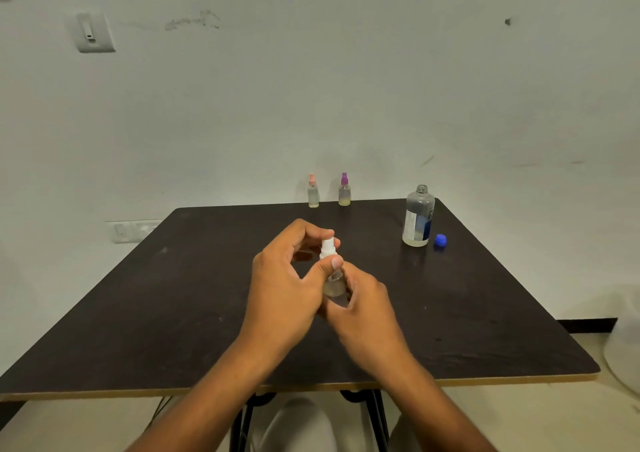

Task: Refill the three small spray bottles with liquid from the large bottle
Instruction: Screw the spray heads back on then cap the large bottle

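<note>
Dark table [138, 313] mostly bare; left hand [284, 278] pinches white-topped bottle's [333, 283] cap, right hand [367, 309] grips its body.

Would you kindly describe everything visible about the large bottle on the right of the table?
The large bottle is clear plastic, by its look, with a white and blue label. It stands upright on the dark table near the far right corner. Its threaded neck is open; its blue cap lies on the table just to its right, apart from it. Clear liquid shows in it. Neither hand touches it.
</note>
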Demonstrator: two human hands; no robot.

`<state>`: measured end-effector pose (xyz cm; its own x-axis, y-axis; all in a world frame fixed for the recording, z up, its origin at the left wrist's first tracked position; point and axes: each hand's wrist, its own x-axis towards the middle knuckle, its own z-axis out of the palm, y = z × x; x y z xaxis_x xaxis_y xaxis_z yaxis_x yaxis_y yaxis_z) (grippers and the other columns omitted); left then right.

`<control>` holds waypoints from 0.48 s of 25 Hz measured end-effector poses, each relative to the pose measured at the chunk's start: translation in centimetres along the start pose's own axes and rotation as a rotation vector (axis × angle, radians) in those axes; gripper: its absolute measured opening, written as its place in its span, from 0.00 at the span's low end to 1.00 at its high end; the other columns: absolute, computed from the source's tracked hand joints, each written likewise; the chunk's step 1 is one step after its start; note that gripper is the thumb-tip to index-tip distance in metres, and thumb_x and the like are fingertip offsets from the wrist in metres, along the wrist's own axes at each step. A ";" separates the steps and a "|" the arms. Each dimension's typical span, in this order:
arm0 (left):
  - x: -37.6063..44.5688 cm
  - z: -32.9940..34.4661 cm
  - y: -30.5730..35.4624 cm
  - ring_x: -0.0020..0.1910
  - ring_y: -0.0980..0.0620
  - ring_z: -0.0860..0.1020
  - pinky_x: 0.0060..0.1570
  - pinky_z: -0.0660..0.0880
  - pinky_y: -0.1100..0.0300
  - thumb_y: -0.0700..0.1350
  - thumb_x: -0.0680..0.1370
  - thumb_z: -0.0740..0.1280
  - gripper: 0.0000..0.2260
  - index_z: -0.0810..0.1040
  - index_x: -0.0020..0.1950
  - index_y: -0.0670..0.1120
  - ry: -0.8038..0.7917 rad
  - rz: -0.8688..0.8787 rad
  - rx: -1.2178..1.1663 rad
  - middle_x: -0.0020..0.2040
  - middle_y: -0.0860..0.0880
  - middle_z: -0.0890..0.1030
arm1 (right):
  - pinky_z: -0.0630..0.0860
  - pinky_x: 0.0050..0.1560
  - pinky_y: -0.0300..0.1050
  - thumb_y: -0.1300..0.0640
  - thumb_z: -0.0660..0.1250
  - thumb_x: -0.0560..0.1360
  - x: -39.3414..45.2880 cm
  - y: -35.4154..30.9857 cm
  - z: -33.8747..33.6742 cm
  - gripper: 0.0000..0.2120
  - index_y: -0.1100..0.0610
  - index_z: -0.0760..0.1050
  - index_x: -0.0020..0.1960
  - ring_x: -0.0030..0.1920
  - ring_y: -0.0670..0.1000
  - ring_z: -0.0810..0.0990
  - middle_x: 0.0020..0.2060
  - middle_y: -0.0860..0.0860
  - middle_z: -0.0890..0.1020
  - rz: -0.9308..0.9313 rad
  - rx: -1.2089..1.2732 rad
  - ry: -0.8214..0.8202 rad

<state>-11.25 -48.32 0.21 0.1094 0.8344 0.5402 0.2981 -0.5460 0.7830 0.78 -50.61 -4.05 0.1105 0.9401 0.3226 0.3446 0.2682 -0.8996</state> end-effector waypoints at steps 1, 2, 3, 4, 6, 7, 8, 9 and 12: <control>0.1 -0.1 0.1 0.53 0.61 0.82 0.55 0.81 0.61 0.43 0.74 0.77 0.13 0.80 0.53 0.58 0.004 0.009 0.026 0.49 0.61 0.84 | 0.80 0.46 0.35 0.55 0.74 0.76 0.0 -0.2 0.0 0.12 0.40 0.76 0.52 0.49 0.37 0.82 0.45 0.41 0.84 0.000 -0.007 -0.001; 0.1 -0.1 0.3 0.51 0.61 0.82 0.53 0.81 0.63 0.44 0.73 0.78 0.13 0.81 0.53 0.58 0.009 0.012 0.047 0.48 0.61 0.84 | 0.80 0.46 0.35 0.55 0.74 0.76 -0.1 -0.3 0.0 0.13 0.38 0.76 0.52 0.50 0.37 0.82 0.45 0.40 0.84 0.000 -0.011 0.000; 0.2 -0.2 0.5 0.51 0.62 0.82 0.51 0.81 0.65 0.43 0.73 0.78 0.13 0.81 0.52 0.58 0.003 0.008 0.053 0.47 0.61 0.84 | 0.81 0.47 0.36 0.54 0.74 0.76 -0.1 -0.4 0.0 0.13 0.38 0.76 0.52 0.50 0.37 0.82 0.45 0.40 0.84 0.000 -0.005 0.004; 0.3 -0.3 0.7 0.50 0.62 0.82 0.51 0.81 0.65 0.42 0.73 0.78 0.13 0.81 0.52 0.58 -0.023 -0.002 0.034 0.47 0.61 0.85 | 0.82 0.47 0.38 0.54 0.74 0.76 -0.2 -0.4 -0.1 0.12 0.39 0.77 0.52 0.49 0.39 0.83 0.45 0.41 0.84 -0.003 0.009 0.010; 0.5 -0.8 1.3 0.52 0.62 0.84 0.53 0.82 0.62 0.38 0.75 0.75 0.13 0.81 0.52 0.55 -0.129 -0.036 -0.074 0.48 0.60 0.86 | 0.83 0.46 0.44 0.53 0.74 0.76 -0.3 -0.5 -0.4 0.08 0.43 0.79 0.52 0.46 0.44 0.84 0.44 0.44 0.85 -0.017 0.036 0.021; 0.7 -1.1 1.6 0.53 0.61 0.84 0.54 0.82 0.60 0.36 0.76 0.74 0.13 0.81 0.53 0.53 -0.186 -0.048 -0.125 0.49 0.59 0.87 | 0.83 0.46 0.45 0.52 0.74 0.76 -0.3 -0.6 -0.6 0.07 0.44 0.79 0.53 0.45 0.46 0.84 0.44 0.45 0.85 -0.027 0.037 0.020; 0.9 -1.5 1.9 0.54 0.60 0.84 0.54 0.82 0.59 0.35 0.77 0.73 0.12 0.81 0.54 0.51 -0.233 -0.051 -0.158 0.50 0.58 0.87 | 0.83 0.46 0.46 0.51 0.74 0.76 -0.4 -0.7 -0.8 0.07 0.45 0.79 0.53 0.45 0.46 0.83 0.44 0.45 0.85 -0.033 0.033 0.017; 1.1 -1.7 2.1 0.55 0.59 0.84 0.55 0.82 0.58 0.35 0.77 0.72 0.13 0.81 0.55 0.51 -0.268 -0.048 -0.170 0.51 0.58 0.87 | 0.83 0.46 0.47 0.50 0.73 0.75 -0.4 -0.7 -0.9 0.07 0.45 0.79 0.53 0.45 0.46 0.83 0.44 0.45 0.84 -0.034 0.029 0.014; 1.6 -2.1 2.4 0.55 0.59 0.83 0.56 0.81 0.61 0.40 0.75 0.75 0.15 0.82 0.57 0.56 -0.236 -0.003 -0.098 0.53 0.59 0.85 | 0.84 0.50 0.51 0.47 0.73 0.74 -0.3 -0.8 -1.0 0.09 0.44 0.79 0.54 0.47 0.46 0.84 0.45 0.45 0.84 -0.024 0.009 0.024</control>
<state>-12.32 -48.46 3.58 0.3309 0.8240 0.4599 0.2062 -0.5387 0.8169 1.43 -51.36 -3.18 0.1252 0.9281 0.3506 0.3391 0.2921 -0.8942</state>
